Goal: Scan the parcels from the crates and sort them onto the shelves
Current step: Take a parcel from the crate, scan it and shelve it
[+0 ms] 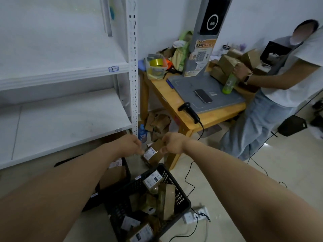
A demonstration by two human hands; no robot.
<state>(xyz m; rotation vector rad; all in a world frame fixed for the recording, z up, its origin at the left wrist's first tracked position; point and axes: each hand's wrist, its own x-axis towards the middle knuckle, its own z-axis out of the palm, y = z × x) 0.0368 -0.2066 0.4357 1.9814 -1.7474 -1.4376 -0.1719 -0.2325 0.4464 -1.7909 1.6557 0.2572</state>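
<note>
One small brown parcel (154, 155) with a white label is held between both hands, just past the far rim of the black crate (180, 196). The left hand (130, 145) pinches its labelled corner; the right hand (172, 144) grips the opposite end with curled fingers. Other parcels (168, 199) lie jumbled in the crate. White shelves (70, 119) stand to the left. Behind, a handheld scanner (189, 111) lies on the wooden table (160, 91), where another person (286, 84) handles boxes.
</note>
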